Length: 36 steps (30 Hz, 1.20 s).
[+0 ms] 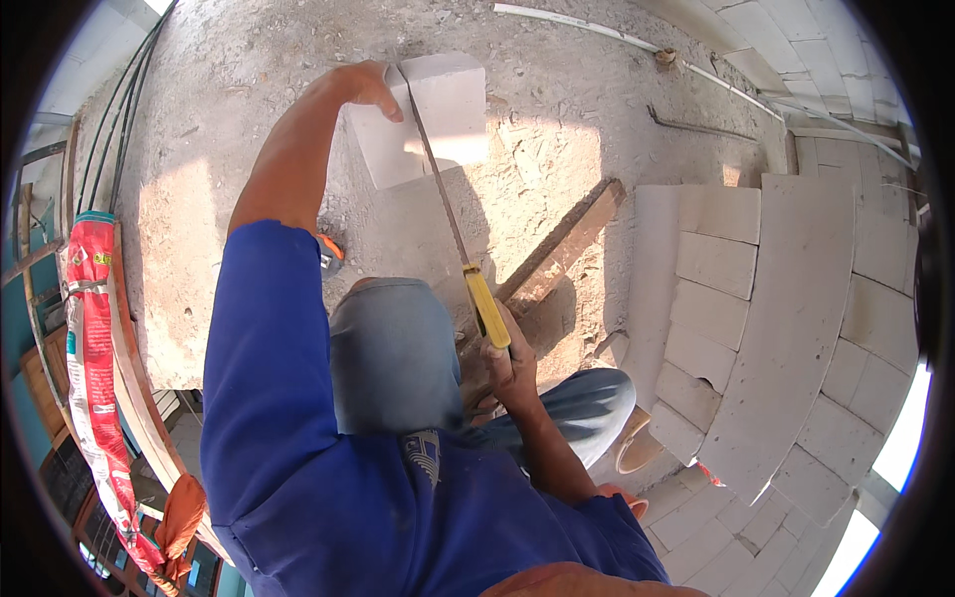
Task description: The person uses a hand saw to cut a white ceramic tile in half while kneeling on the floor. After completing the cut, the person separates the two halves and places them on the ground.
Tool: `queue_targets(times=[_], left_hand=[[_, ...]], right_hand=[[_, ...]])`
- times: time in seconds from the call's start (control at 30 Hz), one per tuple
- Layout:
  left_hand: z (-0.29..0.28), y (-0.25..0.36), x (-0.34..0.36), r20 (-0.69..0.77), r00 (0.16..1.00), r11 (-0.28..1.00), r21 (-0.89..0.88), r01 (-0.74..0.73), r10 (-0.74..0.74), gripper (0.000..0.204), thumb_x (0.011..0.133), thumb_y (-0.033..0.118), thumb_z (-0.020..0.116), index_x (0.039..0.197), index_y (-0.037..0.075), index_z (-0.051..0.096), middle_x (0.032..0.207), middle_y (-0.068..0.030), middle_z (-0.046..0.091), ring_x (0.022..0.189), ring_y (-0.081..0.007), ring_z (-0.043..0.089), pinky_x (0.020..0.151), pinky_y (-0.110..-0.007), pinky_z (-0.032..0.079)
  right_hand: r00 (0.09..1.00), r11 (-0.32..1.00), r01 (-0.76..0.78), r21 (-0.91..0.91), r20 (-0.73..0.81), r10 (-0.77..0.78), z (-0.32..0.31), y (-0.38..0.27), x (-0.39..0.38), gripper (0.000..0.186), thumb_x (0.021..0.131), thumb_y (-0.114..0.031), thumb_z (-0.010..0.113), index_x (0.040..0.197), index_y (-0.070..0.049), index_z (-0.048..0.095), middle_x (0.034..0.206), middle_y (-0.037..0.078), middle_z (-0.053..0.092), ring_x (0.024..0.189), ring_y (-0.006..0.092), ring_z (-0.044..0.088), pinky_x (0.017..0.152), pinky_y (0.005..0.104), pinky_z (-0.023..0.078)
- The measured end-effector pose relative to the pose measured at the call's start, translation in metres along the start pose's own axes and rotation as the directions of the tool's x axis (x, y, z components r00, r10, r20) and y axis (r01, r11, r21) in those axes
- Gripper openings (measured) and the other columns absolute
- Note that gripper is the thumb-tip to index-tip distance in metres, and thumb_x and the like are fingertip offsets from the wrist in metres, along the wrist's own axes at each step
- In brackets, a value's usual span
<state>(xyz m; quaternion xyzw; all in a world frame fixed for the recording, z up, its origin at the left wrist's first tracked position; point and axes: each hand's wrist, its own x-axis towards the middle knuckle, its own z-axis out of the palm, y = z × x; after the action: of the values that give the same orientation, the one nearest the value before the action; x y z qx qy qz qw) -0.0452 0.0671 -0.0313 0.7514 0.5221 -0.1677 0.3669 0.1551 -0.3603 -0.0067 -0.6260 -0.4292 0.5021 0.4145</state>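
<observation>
My left hand (374,88) grips the upper left of a pale grey-white block (456,107) lying on the dusty floor, with fingers bent over it beside a saw blade. The long hand saw (435,169) lies across the block from its far edge down toward me. My right hand (508,360) is closed round the saw's yellow handle (485,304), above my bent legs. A small orange-and-black object (333,253) shows partly beside my left forearm.
A wooden plank (578,228) lies diagonally right of my knees. Block walls (713,261) rise at the right. White pipes (577,27) and a bent rod (696,132) lie farther back. At left are cables (129,90), boards (133,348) and a red-and-white wrapped bundle (93,328).
</observation>
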Motion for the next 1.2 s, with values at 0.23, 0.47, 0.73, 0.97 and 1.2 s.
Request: queue_targets(times=[0.23,0.47,0.73,0.97,1.2], left_hand=[[0.005,-0.002,0.010,-0.080,0.997,1.000,-0.013,-0.012,0.011,0.115,0.058,0.039,0.088,0.149,-0.006,0.034,0.145,-0.0276,0.048,0.135,-0.0387,0.048,0.112,-0.043,0.040],[-0.008,-0.006,0.002,0.011,0.998,0.994,-0.091,-0.066,0.067,0.104,0.058,0.037,0.088,0.143,-0.003,0.043,0.136,-0.0249,0.057,0.129,-0.0380,0.054,0.109,-0.045,0.042],[0.010,-0.004,0.008,-0.047,0.998,0.999,-0.030,0.034,-0.035,0.104,0.057,0.037,0.088,0.142,-0.003,0.044,0.140,-0.0255,0.054,0.130,-0.0377,0.053,0.108,-0.044,0.043],[0.000,-0.005,-0.002,-0.087,0.996,0.997,-0.065,-0.033,0.027,0.104,0.057,0.035,0.089,0.142,-0.004,0.044,0.136,-0.0253,0.057,0.127,-0.0374,0.056,0.104,-0.044,0.045],[0.004,-0.002,0.004,-0.090,0.996,0.998,-0.055,-0.033,0.027,0.101,0.054,0.037,0.090,0.137,-0.004,0.048,0.133,-0.0260,0.058,0.124,-0.0387,0.056,0.105,-0.043,0.044]], right_hand=[[0.999,0.999,0.041,0.036,-0.001,-0.041,0.043,-0.012,0.119,0.051,0.104,-0.025,0.052,0.148,-0.001,0.044,0.104,0.010,0.060,0.091,0.0120,0.056,0.080,0.0279,0.046],[0.995,0.995,0.095,0.011,0.000,-0.095,0.014,0.007,0.012,0.063,0.105,-0.036,0.051,0.151,0.004,0.037,0.075,-0.003,0.050,0.063,0.0036,0.043,0.057,0.0204,0.039],[0.999,0.999,0.047,-0.004,-0.003,-0.047,0.030,0.018,0.107,0.052,0.102,-0.026,0.056,0.147,-0.002,0.046,0.116,0.018,0.067,0.095,0.0156,0.063,0.086,0.0302,0.051],[0.999,0.999,0.000,0.033,0.037,-0.001,0.009,-0.006,0.045,0.057,0.102,-0.029,0.058,0.149,0.000,0.043,0.111,0.011,0.061,0.089,0.0114,0.056,0.082,0.0272,0.047],[0.998,0.997,-0.069,0.028,-0.003,0.070,-0.017,-0.047,-0.061,0.068,0.100,-0.038,0.061,0.150,0.002,0.039,0.086,-0.001,0.055,0.070,0.0051,0.051,0.062,0.0221,0.050]])
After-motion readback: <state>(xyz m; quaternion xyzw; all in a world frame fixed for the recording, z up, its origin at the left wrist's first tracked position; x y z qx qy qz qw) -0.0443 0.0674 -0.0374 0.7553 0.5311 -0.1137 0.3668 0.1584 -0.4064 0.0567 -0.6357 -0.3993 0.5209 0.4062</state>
